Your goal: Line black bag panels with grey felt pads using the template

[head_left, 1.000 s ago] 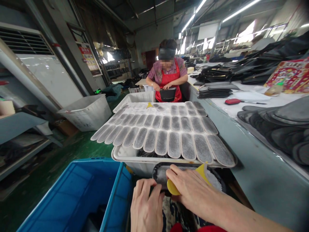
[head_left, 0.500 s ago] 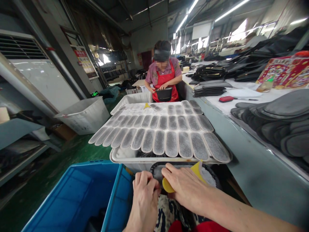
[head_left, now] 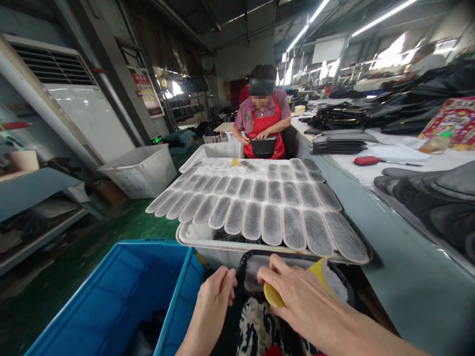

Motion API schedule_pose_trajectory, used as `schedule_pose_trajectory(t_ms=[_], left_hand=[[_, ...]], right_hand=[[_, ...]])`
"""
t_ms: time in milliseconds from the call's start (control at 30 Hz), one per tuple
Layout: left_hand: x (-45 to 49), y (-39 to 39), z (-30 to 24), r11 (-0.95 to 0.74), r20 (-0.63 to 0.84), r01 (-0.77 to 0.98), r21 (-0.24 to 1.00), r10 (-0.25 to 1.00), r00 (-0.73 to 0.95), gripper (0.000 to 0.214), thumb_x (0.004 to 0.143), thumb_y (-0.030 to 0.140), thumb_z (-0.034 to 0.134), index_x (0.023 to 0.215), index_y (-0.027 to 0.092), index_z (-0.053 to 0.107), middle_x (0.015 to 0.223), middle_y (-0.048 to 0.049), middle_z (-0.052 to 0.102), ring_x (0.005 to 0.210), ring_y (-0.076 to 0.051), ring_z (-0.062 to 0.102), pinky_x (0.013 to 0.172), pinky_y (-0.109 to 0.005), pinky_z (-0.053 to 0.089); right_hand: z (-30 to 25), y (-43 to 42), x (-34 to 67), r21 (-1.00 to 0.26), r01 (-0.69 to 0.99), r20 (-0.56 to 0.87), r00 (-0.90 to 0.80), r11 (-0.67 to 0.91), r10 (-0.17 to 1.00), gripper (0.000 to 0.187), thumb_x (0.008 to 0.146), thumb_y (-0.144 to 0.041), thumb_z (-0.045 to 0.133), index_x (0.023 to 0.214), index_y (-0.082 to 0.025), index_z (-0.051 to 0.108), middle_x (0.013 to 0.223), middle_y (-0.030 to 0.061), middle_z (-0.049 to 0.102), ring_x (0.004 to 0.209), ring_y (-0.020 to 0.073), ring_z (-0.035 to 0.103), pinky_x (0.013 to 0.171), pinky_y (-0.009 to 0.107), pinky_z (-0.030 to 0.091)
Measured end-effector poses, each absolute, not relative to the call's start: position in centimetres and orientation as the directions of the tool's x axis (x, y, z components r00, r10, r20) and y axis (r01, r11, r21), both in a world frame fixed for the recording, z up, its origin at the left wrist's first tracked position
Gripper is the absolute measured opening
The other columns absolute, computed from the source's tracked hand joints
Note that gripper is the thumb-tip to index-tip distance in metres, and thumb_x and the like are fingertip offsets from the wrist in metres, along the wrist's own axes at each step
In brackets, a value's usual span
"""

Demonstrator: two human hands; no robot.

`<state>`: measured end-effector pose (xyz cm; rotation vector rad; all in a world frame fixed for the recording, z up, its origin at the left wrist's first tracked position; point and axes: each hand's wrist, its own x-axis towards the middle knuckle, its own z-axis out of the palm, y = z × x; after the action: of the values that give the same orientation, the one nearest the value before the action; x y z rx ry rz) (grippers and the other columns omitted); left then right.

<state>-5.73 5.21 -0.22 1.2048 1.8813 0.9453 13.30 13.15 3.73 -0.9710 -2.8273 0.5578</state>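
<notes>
Currently gripping a yellow scraper (head_left: 274, 295) in the right hand (head_left: 297, 291), with fingers wrapped over the middle and both ends poking out. Holding it over a gray piece with a black rim (head_left: 254, 269), just beyond the patterned trousers (head_left: 256, 326), near a ragged whitish patch (head_left: 335, 283) at the right end of the piece. Cannot tell, behind the right hand, where scraper and piece touch. Have the left hand (head_left: 215, 291) curled closed just left of the piece, near the blue bin (head_left: 181, 287); cannot tell whether anything small is pinched there. Beyond both hands, can see gray pads (head_left: 253, 221) laid side by side in rows, with the nearest row overhanging a white tub (head_left: 222, 244), and another yellow scraper (head_left: 234, 162) near the far edge. Past that, facing 1 person in a red apron (head_left: 265, 121), with 2 hands at a black pouch (head_left: 264, 147). To the right, on the tabletop (head_left: 361, 174), can see a red-handled tool (head_left: 366, 160) between a low dark stack (head_left: 338, 145) and a larger overlapping pile of dark pieces (head_left: 426, 202).
</notes>
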Motion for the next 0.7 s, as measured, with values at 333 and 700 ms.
schedule_pose_trajectory(t_ms=[333, 700], left_hand=[[-4.5, 5.7, -0.5, 0.439, -0.342, 0.36, 0.824, 0.89, -0.302, 0.051, 0.084, 0.063, 0.046, 0.058, 0.02, 0.053, 0.042, 0.0031, 0.047, 0.034, -0.013, 0.047, 0.038, -0.022, 0.027], [-4.6, 6.9, -2.5, 0.359, -0.276, 0.355, 0.863, 0.924, -0.264, 0.037, 0.077, 0.038, 0.044, 0.044, 0.021, 0.046, 0.045, -0.0011, 0.046, 0.046, -0.014, 0.046, 0.05, -0.026, 0.033]], right_hand=[[5.5, 13.5, 11.4, -0.297, 0.614, -0.058, -0.776, 0.731, 0.628, 0.03, 0.073, 0.0, 0.044, 0.091, -0.023, 0.052, 0.093, 0.0035, 0.061, 0.075, 0.0224, 0.062, 0.061, 0.032, 0.03], [4.6, 16.9, 10.0, -0.275, 0.47, -0.229, -0.879, 0.839, 0.417, 0.022, 0.083, -0.008, 0.043, 0.097, -0.019, 0.056, 0.094, 0.0091, 0.068, 0.087, 0.0291, 0.065, 0.069, 0.034, 0.036]])
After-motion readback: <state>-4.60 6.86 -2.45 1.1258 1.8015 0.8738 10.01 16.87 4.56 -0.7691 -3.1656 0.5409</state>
